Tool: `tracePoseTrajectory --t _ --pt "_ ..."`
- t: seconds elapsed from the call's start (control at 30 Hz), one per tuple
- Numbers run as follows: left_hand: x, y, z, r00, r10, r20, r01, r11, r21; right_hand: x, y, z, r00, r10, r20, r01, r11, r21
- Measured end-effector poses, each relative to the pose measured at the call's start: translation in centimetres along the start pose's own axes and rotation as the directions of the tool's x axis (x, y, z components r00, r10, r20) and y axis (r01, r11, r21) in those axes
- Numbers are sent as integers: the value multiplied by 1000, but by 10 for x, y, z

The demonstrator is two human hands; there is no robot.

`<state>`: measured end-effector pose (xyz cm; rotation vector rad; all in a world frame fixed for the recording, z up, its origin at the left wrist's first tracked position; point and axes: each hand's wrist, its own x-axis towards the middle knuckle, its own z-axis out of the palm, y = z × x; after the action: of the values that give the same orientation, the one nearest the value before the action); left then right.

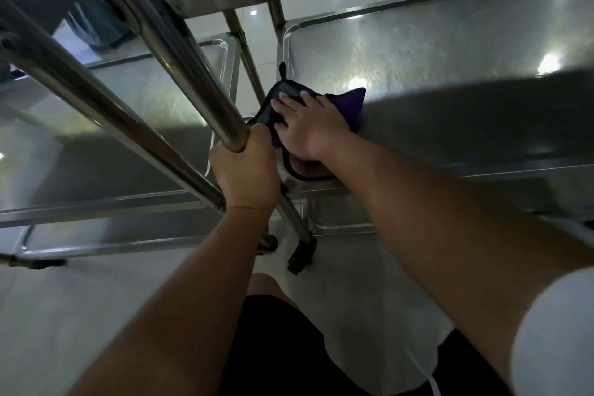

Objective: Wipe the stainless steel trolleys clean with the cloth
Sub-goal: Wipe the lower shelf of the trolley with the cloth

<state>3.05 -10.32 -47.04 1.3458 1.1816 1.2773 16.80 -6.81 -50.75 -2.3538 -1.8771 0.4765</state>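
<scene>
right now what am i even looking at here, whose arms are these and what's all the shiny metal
There is one picture, taken by a wide-angle camera worn on a person's head, looking down at their own arms. No machine is involved, only two bare hands.

The shiny metal is stainless steel trolleys standing close together, seen from above. The right trolley shelf is a flat tray with a raised rim; a similar left trolley shelf lies across a narrow gap.

The left hand grips the lower end of a trolley post, fingers curled round it. The right hand lies flat, fingers spread, pressing a dark purple cloth onto the near left corner of the right shelf.

Below are a pale floor and castor wheels.
</scene>
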Motion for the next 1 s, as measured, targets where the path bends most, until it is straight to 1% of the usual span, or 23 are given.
tracePoseTrajectory --t 0.07,0.1,0.17,0.23,0.33,0.4,0.47,0.5,0.53,0.6,0.7,0.77,0.87,1.0 --pt "0 0 0 1000 4 -1 -4 1000 14 -5 28 -5 999 -31 -23 30 999 -45" --pt "-1 0 -1 1000 4 5 -5 1000 19 -9 47 -8 998 -5 -58 2 998 -62" --pt "-2 0 -1 1000 4 16 -4 1000 9 -21 96 -19 982 104 -157 -117 990 -75" --pt "-3 2 -1 1000 3 15 -3 1000 2 -40 155 -32 942 233 -241 -255 965 -63" --pt "-5 3 1 1000 -11 9 11 1000 -23 -75 230 -47 848 465 -254 -481 877 2" --pt "-4 3 1 1000 -25 12 26 999 -39 -87 247 -49 779 585 -226 -592 805 40" --pt "-4 2 0 1000 -27 11 28 999 -34 -79 235 -48 721 663 -200 -663 745 75" --pt "-3 1 0 1000 -25 11 25 999 -26 -70 221 -47 713 676 -187 -674 734 88" --pt "-3 1 0 1000 -22 12 22 1000 -18 -59 204 -45 726 666 -171 -662 744 92" --pt "-2 1 0 1000 -19 17 19 1000 -16 -34 166 -39 794 591 -144 -585 807 84" --pt "-2 0 0 999 -26 24 27 998 -61 4 95 -26 906 408 -113 -404 913 52" --pt "-2 0 0 1000 -12 25 14 997 -79 24 46 -15 962 256 -91 -253 966 45" --pt "-2 0 0 999 -1 42 5 994 -112 40 3 -4 991 107 -80 -104 994 34" --pt "-1 0 2 997 -55 47 62 986 -153 26 1 -6 1000 -6 11 6 1000 -8"
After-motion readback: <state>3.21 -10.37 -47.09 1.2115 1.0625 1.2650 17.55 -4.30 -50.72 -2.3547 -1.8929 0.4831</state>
